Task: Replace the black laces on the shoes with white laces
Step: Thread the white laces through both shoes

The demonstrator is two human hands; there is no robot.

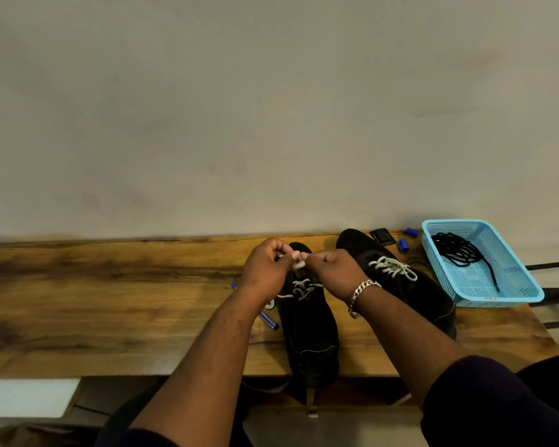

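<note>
Two black shoes stand on the wooden table [110,301]. The nearer shoe [310,333] carries a white lace [300,290] threaded across its eyelets. Above its far end, my left hand [265,269] and my right hand [333,269] each pinch a part of that white lace, fingers curled and close together. The second shoe [433,295] lies to the right, with a white lace [394,267] tied over its tongue. A bundle of black laces [462,253] lies in a light blue basket [526,285].
The blue basket sits at the table's right end, close to the edge. A blue pen [268,321] lies left of the nearer shoe. Two small blue caps [404,245] and a dark flat object [383,236] lie by the back wall.
</note>
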